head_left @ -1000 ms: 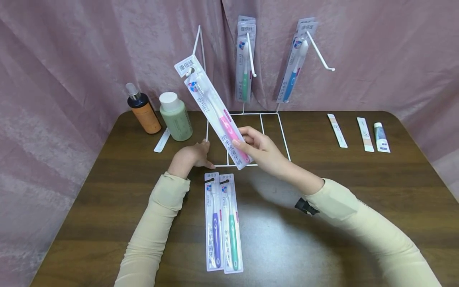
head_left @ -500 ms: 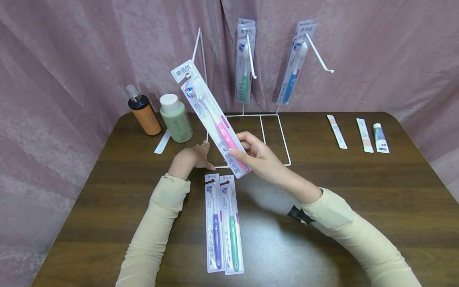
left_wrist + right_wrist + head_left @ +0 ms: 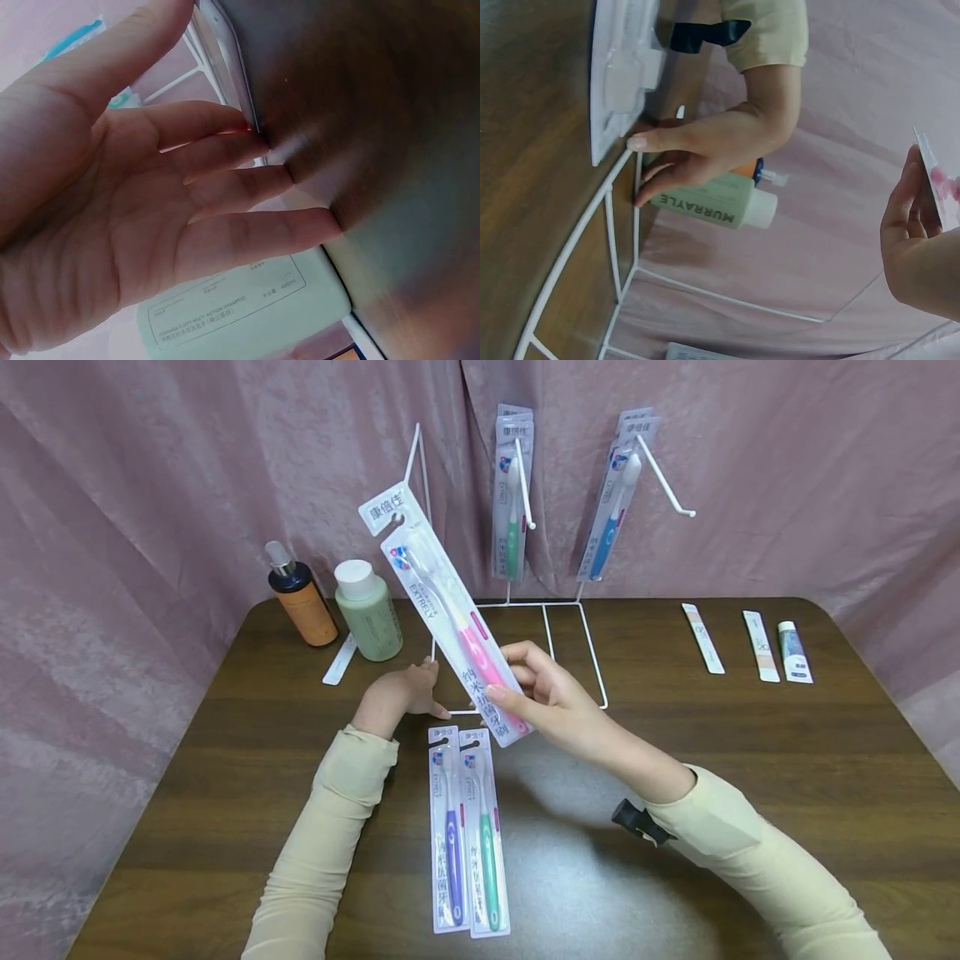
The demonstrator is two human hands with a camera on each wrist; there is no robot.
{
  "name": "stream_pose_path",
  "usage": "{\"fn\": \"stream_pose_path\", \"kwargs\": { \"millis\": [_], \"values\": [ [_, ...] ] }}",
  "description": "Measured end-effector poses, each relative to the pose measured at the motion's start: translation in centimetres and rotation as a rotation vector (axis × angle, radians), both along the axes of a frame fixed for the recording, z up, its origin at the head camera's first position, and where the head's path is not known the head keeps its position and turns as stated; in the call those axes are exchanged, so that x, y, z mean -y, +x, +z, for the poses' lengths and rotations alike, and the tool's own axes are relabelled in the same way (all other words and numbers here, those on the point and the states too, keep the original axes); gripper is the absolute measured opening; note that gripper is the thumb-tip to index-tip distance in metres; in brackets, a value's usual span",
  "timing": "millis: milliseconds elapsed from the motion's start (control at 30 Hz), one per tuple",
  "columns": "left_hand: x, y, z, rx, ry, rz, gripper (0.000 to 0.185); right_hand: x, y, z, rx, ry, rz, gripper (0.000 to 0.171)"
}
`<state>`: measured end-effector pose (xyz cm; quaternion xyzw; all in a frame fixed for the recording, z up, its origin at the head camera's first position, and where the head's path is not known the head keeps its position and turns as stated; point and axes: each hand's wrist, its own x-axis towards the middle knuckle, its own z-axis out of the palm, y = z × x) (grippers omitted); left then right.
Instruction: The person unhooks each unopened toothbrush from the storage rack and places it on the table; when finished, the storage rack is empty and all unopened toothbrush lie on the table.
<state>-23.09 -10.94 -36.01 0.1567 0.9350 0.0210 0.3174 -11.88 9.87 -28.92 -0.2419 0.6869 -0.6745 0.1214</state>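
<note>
A pink toothbrush pack (image 3: 453,618) is pinched near its lower end between the thumb and fingers of the right hand (image 3: 558,693), its long axis angled toward 11 o'clock from that grip; the right forearm is extended in from 4 o'clock. At 9 o'clock from the right hand, the left hand (image 3: 401,693) is braced, fingers outstretched, thumb apart, at a white wire rack's (image 3: 592,653) base.

Left hand (image 3: 142,187) palm toward camera, fingers extended side by side, thumb raised apart at top. Fingertips (image 3: 330,220) reach dark brown worktop (image 3: 390,82); contact unclear. White wire frame (image 3: 176,84) behind thumb and fingers. Pale green bottle (image 3: 240,319) just past lowest finger, label printed in small dark text. Blue piece (image 3: 75,37) upper left, partly hidden by hand.
</note>
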Motion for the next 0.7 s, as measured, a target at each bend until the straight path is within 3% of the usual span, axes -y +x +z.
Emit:
{"fn": "stream_pose_path", "kwargs": {
  "millis": [167,367,500,700],
  "values": [
    [0.0,-0.1,-0.1,-0.004,0.0,-0.015,0.093,-0.5,0.7,0.5,-0.025,0.016,0.016,0.03],
    [0.0,0.0,0.1,0.011,0.002,-0.004,0.093,-1.7,1.5,0.2,-0.026,0.139,0.081,0.025],
    [0.0,0.1,0.0,0.024,0.016,0.017,0.093,-3.0,2.0,-1.0,0.059,0.205,0.102,0.024],
    [-0.2,0.1,0.2,0.009,0.021,0.012,0.093,-5.3,3.5,-4.4,0.265,0.22,0.116,0.03]
  ]
}}
